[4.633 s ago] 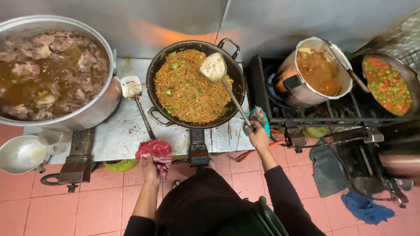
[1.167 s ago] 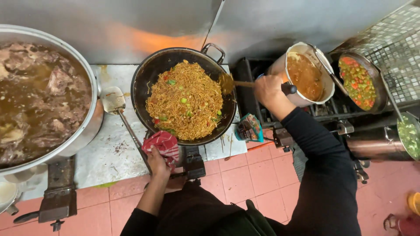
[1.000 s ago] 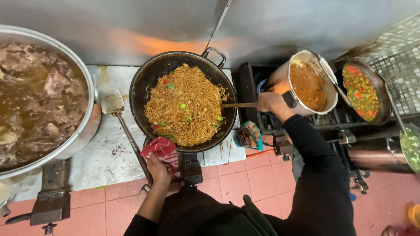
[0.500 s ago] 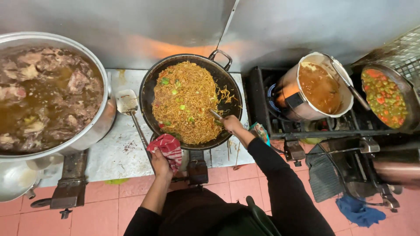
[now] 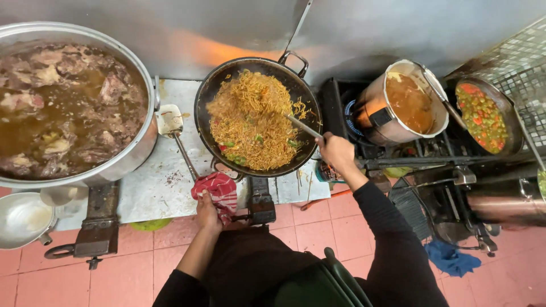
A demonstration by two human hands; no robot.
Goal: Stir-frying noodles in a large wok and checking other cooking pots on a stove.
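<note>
**Ladle back in the noodles, wok gripped at the rim**

Since half a second ago the right hand has drawn back from over the pan to its near right rim, and the tool's head now digs into the noodle heap rather than riding above it. A second ago that hand was out by the steel pot; the stirring has plainly resumed.

Left to right: one small steel bowl [image 5: 24,219] at the worktop's [image 5: 153,193] edge; one huge stockpot [image 5: 74,105] of brown broth with meat; one spare ladle [image 5: 170,122] lying on the worktop. The left hand [image 5: 207,213] is closed around one red checked cloth [image 5: 219,190], pinching the near rim of the one black wok [image 5: 257,116], which sits on the burner in the middle, full of fried noodles [image 5: 253,122] with green and red bits. The right hand [image 5: 336,152] is wrapped tight on the stirring ladle's handle [image 5: 304,127]. Further right: one steel pot [image 5: 401,102] of orange-brown sauce, one pan of chopped vegetables [image 5: 483,116], one blue rag [image 5: 450,258] on the floor.
</note>
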